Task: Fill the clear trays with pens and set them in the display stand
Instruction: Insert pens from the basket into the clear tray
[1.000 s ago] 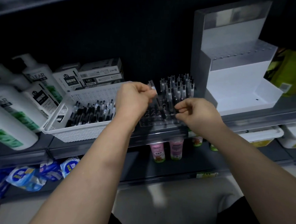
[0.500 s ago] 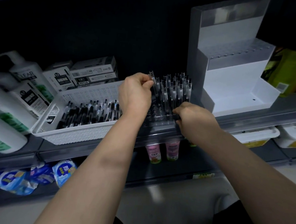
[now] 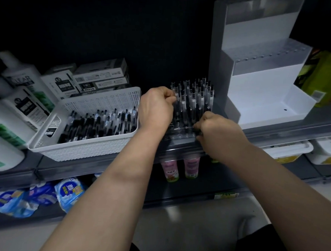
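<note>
Pinching an upright pen between the thumb and forefinger of my left hand, I hold it at the back left corner of the clear tray, which sits on the shelf between the white basket of loose pens and the display stand. The fingers of my right hand are curled round the tray's front right edge; other pens stand in its rear rows

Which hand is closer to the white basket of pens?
Left. The left hand is just right of the basket; the right hand is farther right, at the tray.
</note>
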